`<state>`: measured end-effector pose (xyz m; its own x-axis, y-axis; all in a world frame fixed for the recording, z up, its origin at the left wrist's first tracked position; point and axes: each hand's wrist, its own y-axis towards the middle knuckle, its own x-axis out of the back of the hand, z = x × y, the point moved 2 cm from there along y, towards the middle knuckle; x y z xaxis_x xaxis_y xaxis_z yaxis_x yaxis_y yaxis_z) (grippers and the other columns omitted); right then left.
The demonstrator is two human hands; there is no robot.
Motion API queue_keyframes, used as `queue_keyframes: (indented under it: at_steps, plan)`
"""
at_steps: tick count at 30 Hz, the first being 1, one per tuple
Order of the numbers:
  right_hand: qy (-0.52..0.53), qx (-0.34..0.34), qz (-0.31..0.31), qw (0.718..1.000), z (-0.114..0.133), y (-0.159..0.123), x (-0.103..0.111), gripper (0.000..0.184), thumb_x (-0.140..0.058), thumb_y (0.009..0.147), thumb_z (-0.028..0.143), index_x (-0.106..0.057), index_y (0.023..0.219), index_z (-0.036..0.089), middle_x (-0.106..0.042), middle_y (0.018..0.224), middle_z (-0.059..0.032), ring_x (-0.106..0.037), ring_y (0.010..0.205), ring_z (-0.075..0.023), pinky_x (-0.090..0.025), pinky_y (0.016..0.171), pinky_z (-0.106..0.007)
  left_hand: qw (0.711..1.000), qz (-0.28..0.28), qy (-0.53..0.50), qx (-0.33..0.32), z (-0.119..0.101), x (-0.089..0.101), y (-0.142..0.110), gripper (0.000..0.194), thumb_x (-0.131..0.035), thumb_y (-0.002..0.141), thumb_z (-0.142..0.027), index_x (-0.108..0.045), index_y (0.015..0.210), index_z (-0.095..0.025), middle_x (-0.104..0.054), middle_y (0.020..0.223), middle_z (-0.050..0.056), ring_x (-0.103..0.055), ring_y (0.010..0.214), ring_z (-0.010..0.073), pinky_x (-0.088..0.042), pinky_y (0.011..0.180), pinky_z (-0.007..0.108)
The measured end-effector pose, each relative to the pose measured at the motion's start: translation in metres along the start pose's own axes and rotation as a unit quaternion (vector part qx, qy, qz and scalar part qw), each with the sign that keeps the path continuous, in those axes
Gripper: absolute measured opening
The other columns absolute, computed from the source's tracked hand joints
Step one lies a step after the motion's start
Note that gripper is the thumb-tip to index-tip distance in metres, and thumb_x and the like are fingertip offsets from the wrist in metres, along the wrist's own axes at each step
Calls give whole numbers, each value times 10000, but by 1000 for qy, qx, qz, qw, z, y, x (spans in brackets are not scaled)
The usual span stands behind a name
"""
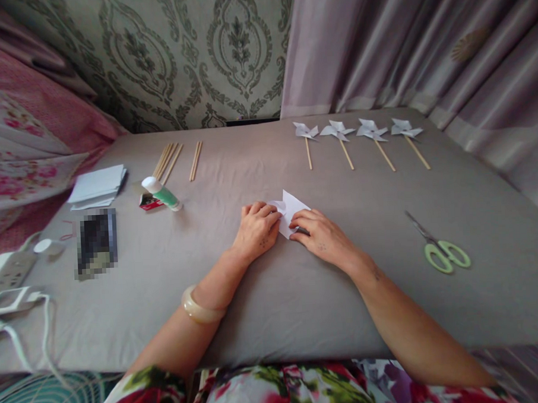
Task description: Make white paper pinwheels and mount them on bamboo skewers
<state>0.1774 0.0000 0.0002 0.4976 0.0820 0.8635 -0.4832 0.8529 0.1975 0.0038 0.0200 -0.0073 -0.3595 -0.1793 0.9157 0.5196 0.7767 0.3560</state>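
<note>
A small white sheet of paper, with flaps standing up from it, is between my two hands over the middle of the table. My left hand has its fingers curled on the paper's left side. My right hand pinches the right side, with thumb and fingers close together near the lower corner. Fingers cover much of the paper, so its exact folds are hidden. On the right lie scissors with green handles, blades pointing away.
Pinwheels on sticks lie in a row at the back right. At the left are wooden sticks, a glue stick leaning on a red box, stacked paper, a blurred dark object and a power strip with cables.
</note>
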Motion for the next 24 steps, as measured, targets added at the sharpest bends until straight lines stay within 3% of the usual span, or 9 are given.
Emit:
queue_keyframes:
  at_steps: [8, 24]
  plan:
    - [-44, 71, 23, 996, -1, 0, 0, 208, -495, 941, 265, -687, 899, 193, -656, 1000, -64, -586, 957, -203, -444, 822, -319, 1000, -1, 15, -16, 0, -2, 0, 244, -462, 913, -242, -673, 1032, -219, -681, 1047, 64, -534, 1014, 234, -338, 843, 404]
    - [-31, 34, -6, 999, 8, 1, -2, 133, -495, 895, 156, -620, 853, 180, -651, 961, -77, -592, 909, -197, -443, 797, -307, 1000, 9, 5, -10, -2, 0, 0, 222, -485, 907, -276, -677, 998, -214, -674, 1045, 66, -523, 1021, 238, -331, 845, 410]
